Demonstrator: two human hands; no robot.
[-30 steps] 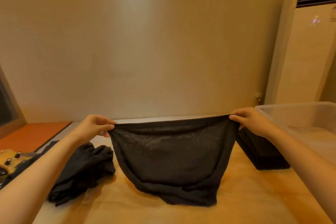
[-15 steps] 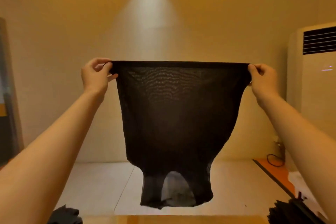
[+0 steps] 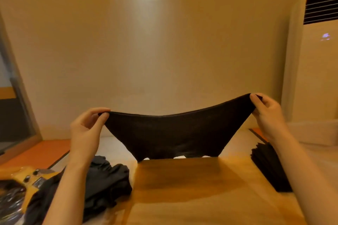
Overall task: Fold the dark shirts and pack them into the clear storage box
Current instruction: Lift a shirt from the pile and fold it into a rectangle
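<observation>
Yellow device: a yellow device with black knobs (image 3: 24,176) lies at the left edge, partly under clear plastic wrap.
Crumpled pile: a loose heap of dark grey shirts (image 3: 109,179) lies on the left side of the light wooden desk (image 3: 192,197), under the left forearm.
Left hand: the left hand (image 3: 85,129) is raised above the heap, with thumb and fingers pinching the held shirt's top left corner.
Held shirt: a thin black fabric shirt (image 3: 175,133) is stretched between both hands. Its top edge sags in the middle and its lower end hangs at the desk's far edge.
Right hand: the right hand (image 3: 267,115) is higher than the left and pinches the top right corner.
Folded stack: a neat stack of folded dark shirts (image 3: 268,168) sits at the desk's right edge, below the right hand.
Background: a tall white standing air conditioner (image 3: 314,78) stands at far right.
</observation>
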